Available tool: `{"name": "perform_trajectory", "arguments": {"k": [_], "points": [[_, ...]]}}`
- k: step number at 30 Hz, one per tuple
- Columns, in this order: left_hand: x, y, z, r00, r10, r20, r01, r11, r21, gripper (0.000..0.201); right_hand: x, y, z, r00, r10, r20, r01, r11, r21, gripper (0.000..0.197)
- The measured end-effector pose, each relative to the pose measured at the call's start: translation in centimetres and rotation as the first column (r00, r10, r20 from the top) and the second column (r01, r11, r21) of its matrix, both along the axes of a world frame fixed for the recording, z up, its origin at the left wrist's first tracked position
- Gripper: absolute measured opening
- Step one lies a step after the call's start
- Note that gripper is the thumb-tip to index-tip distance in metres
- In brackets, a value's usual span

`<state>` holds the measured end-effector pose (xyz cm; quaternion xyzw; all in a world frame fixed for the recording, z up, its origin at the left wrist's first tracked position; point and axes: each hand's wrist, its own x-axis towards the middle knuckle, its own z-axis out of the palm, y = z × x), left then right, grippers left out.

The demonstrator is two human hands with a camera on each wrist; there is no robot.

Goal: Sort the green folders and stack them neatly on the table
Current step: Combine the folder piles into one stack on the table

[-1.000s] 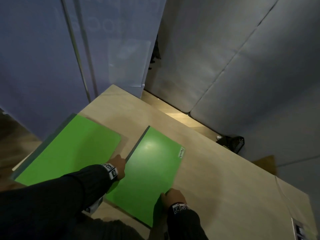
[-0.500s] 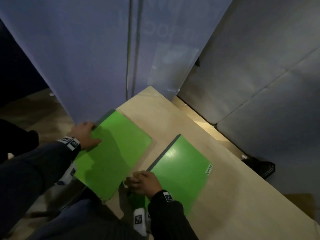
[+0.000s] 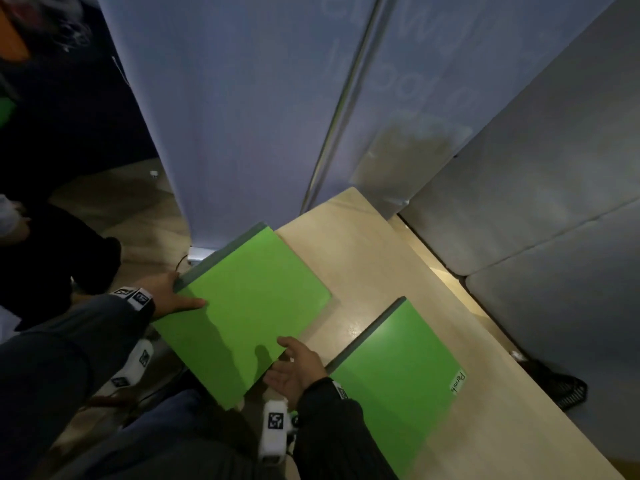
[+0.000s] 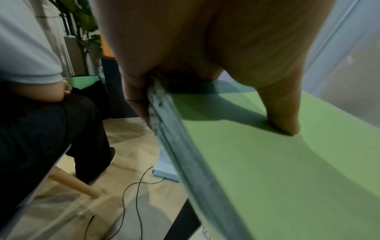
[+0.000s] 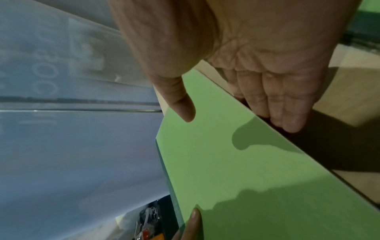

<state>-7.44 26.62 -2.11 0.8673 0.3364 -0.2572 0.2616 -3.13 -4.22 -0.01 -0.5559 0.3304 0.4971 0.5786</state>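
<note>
From the head view, the left hand (image 3: 166,296) holds the near green folder (image 3: 249,306) at its grey spine corner, thumb laid on the cover; the folder overhangs the pale bench (image 3: 363,258) edge; the right hand (image 3: 298,372), palm up, fingers straight, goes under its right edge; a second green folder (image 3: 398,368) with a white label (image 3: 458,382) lies flat just beside. At the left wrist, the grip is a pinch: thumb (image 4: 283,118) on top, fingers beneath the spine. At the right wrist, the grip is wide, fingers (image 5: 287,105) flat below the folder's edge, the right thumb (image 5: 185,104) above it.
</note>
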Motion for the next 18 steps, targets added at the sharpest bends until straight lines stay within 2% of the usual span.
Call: {"name": "perform_trajectory", "arguments": {"k": [3,8,9,11,12,13,16,18], "points": [[-1.4,1.3,2.1,0.998,0.053,0.033,-0.055,0.997,0.050,0.098,-0.5,1.4,-0.4,1.000,0.008,-0.021,-0.008,0.999,0.038,0.064],[-2.3,0.7,6.9,0.979,0.007,0.204,-0.029,0.994,0.103,0.086,-0.8,2.3,-0.2,0.999,0.018,-0.027,-0.016,0.997,0.081,0.071],[-2.3,0.4,7.7,0.969,0.011,0.245,-0.034,0.995,0.089,0.078,-0.9,2.2,-0.1,1.000,0.008,-0.022,-0.006,0.996,0.092,0.073],[-2.0,-0.4,9.7,0.945,0.015,0.325,-0.028,0.999,0.036,0.057,-1.2,2.0,0.5,1.000,-0.016,-0.006,0.017,0.991,0.131,0.088],[-1.7,-1.1,10.6,0.933,0.007,0.360,-0.009,1.000,0.003,0.055,-1.3,1.8,0.8,0.999,-0.043,0.003,0.042,0.986,0.161,0.091],[-1.2,-1.8,11.4,0.918,-0.001,0.396,0.011,1.000,-0.023,0.055,-1.3,1.5,1.1,0.997,-0.074,0.020,0.070,0.981,0.183,0.085],[0.3,-4.0,12.9,0.878,-0.012,0.478,0.066,0.993,-0.097,0.051,-1.0,-0.4,1.7,0.975,-0.179,0.130,0.150,0.967,0.204,0.048],[1.5,-5.6,13.0,0.852,-0.007,0.523,0.092,0.986,-0.138,0.053,-0.7,-2.5,2.2,0.950,-0.253,0.185,0.207,0.950,0.235,0.039]]}}
